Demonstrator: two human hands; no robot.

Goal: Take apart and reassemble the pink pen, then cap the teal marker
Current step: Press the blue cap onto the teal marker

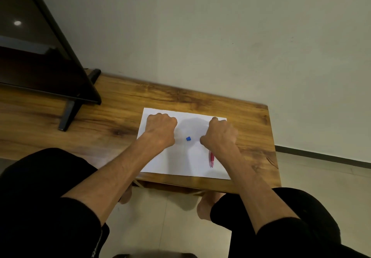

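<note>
The slim pink plastic pen [211, 159] lies lengthwise just under the fisted right hand [219, 135] — apparently ungripped; the left hand [160, 129], also fisted, is farther.

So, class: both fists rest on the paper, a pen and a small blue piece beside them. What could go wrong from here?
1. The small blue piece lies loose between the left hand and right hand; a careless move could knock it off the sheet of paper.
2. The pen lies half under the right wrist, near the table edge, and might roll off.
3. No marker body shows, so capping may stall.
</note>
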